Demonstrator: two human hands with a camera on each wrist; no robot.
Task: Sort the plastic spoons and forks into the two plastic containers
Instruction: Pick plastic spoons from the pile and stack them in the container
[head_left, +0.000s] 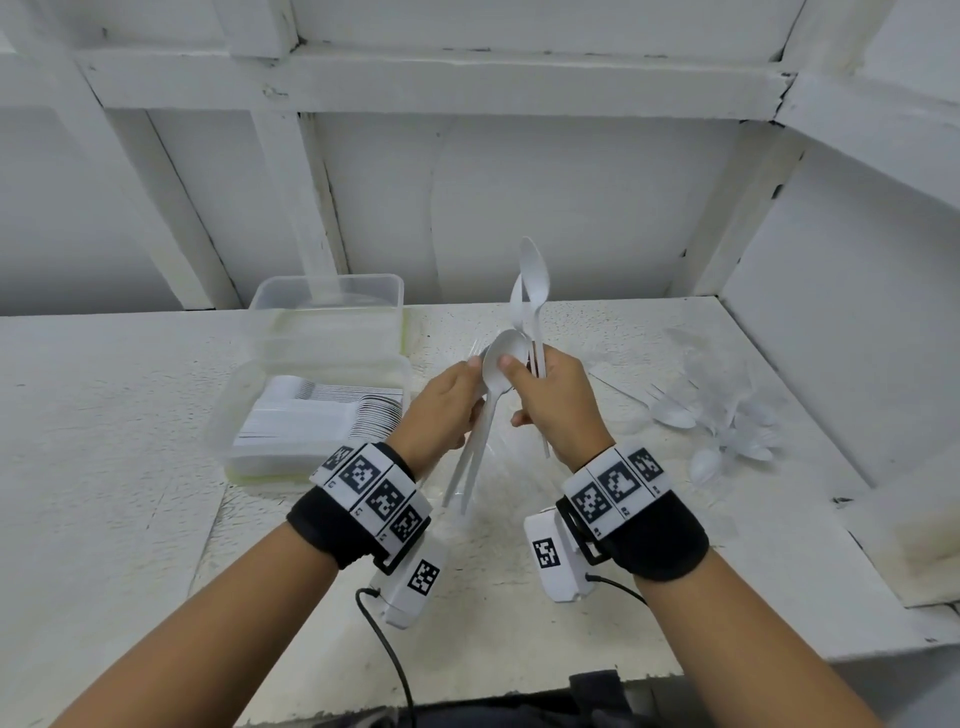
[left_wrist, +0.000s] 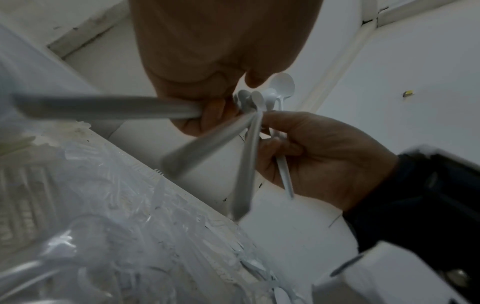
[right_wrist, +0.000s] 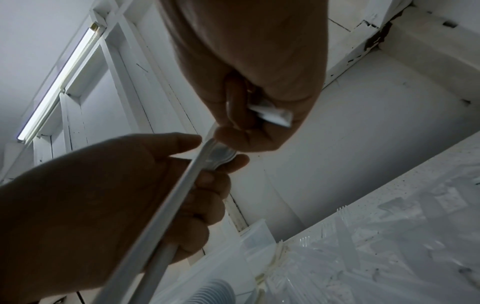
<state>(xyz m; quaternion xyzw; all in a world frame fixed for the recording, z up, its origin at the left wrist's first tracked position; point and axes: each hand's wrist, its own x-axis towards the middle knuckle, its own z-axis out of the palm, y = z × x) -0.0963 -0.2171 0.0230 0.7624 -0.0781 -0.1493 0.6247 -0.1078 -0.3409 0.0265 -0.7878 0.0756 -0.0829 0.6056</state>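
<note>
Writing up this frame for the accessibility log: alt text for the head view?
Both hands hold white plastic spoons above a white table: left hand grips a bundle pointing handles-down, right hand grips spoons bowls-up. Two clear containers sit left; loose cutlery lies right.

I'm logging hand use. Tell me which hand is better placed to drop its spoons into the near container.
Left, probably. The left hand grips spoons right beside the near container, which sits on its side. The right hand holds its own spoons farther off.

I see a white speckled bench (head_left: 130, 415), white panelled walls (head_left: 519, 208) behind it, a lit fluorescent tube (right_wrist: 59, 82) overhead, and crumpled clear plastic wrap (head_left: 727, 395) at right.
</note>
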